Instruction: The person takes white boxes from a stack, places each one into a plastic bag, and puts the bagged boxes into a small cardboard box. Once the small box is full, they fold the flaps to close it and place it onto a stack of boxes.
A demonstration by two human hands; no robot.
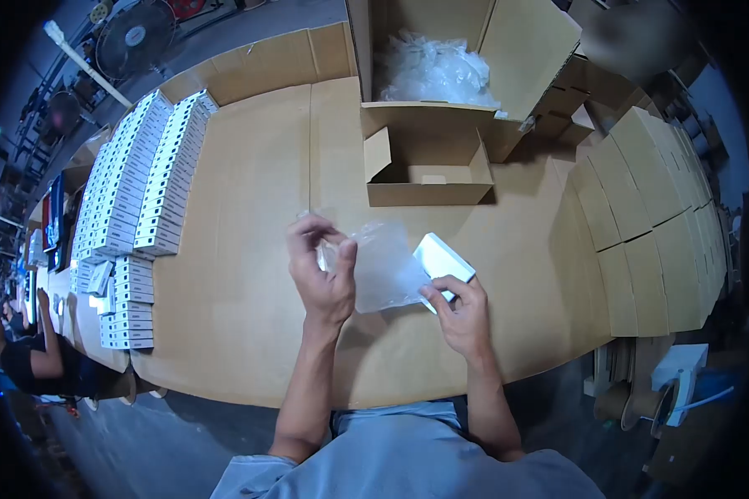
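My left hand (323,274) has its fingers curled on one side of a clear plastic bag (383,270), which spreads out flat between my two hands. With thumb and fingers closed, my right hand (462,318) grips a small white box (443,259) and touches the bag's right edge. The white box is tilted, its left part against the bag; my fingers cover its lower end. Both hands are above the cardboard-covered table.
Tall stacks of white boxes (162,179) stand at the left. An open cardboard carton (429,195) sits at the back, before a larger box holding crumpled plastic bags (434,71). Stacked brown cartons (653,224) line the right side. Another person (46,353) is at the far left.
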